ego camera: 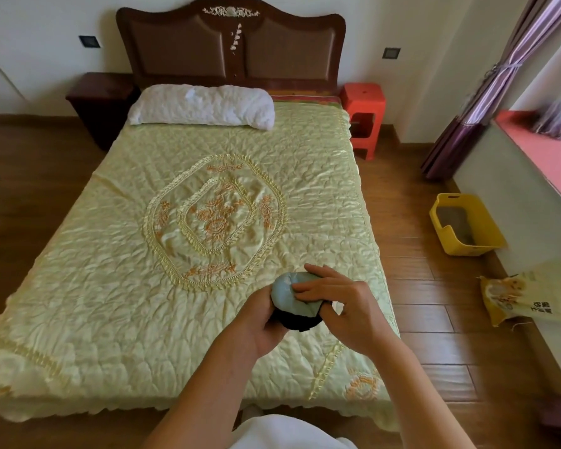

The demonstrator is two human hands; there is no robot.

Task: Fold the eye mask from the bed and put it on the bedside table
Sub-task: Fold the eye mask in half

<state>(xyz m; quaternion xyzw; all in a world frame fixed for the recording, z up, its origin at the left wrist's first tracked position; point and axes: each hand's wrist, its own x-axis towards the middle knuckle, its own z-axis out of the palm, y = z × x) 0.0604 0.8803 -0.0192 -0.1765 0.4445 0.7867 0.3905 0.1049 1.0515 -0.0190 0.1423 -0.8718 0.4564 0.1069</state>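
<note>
The eye mask (285, 294) is pale blue on one side and black underneath, doubled over into a small bundle. I hold it above the near right part of the bed (117, 254). My left hand (259, 322) grips it from below and the left. My right hand (347, 306) covers its right side, fingers pressed flat on the blue face. The dark wooden bedside table (101, 102) stands far off at the left of the headboard.
A white pillow (204, 105) lies at the head of the bed. A red plastic stool (365, 115) stands right of the headboard. On the wooden floor at right are a yellow basket (463, 225) and a printed bag (528, 294). Purple curtains (486, 92) hang beside a pink sill.
</note>
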